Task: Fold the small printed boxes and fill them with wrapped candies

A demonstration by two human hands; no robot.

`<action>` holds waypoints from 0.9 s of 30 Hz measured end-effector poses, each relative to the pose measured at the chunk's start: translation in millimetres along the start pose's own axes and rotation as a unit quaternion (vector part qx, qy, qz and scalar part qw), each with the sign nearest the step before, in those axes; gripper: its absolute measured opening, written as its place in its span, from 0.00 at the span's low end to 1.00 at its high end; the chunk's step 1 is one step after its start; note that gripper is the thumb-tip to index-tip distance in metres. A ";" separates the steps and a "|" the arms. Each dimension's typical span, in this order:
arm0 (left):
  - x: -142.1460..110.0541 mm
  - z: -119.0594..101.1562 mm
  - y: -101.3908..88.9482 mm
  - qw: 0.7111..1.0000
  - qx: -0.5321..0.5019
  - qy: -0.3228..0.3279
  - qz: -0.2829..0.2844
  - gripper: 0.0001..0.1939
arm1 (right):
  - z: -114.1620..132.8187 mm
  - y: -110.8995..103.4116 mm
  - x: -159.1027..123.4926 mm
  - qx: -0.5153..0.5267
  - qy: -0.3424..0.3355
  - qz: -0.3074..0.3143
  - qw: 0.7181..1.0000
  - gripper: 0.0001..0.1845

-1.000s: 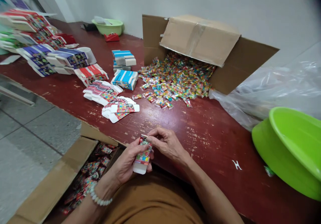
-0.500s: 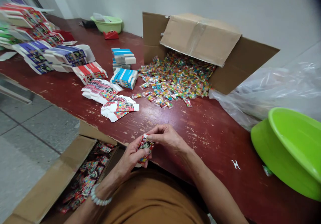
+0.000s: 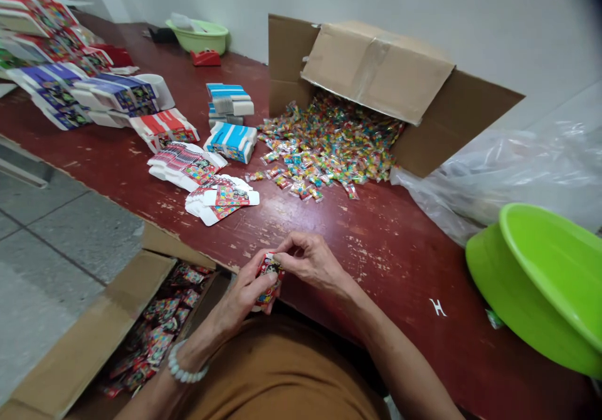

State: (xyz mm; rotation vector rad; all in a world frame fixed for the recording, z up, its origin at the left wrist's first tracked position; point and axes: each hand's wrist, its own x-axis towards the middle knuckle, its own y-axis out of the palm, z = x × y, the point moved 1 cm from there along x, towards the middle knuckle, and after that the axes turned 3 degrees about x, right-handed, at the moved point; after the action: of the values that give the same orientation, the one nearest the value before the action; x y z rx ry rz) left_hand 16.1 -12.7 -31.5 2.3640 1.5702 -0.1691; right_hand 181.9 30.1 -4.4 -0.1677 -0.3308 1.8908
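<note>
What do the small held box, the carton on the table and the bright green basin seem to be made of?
Small box, in the left grip: probably thin card; colourful print with some white, gloss uncertain.
Carton: likely corrugated cardboard, matt brown, judging by the stiff, creased flaps.
Bright green basin: apparently moulded plastic, smooth with a soft sheen, from its even colour.

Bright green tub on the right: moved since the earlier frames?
No. The tub keeps its place beside the white H-shaped scrap; both drift together slightly in view.
</note>
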 end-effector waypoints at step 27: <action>-52.4 16.0 -53.8 0.986 -0.065 -0.154 0.004 0.16 | -78.9 -79.2 83.0 -0.264 0.139 -0.215 0.930 0.13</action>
State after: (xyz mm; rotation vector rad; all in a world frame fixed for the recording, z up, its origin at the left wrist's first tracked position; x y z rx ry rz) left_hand -52.9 -44.5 -42.7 2.1238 1.3808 -0.3967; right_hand 246.8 144.0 -51.1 -0.6635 -0.6227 1.2882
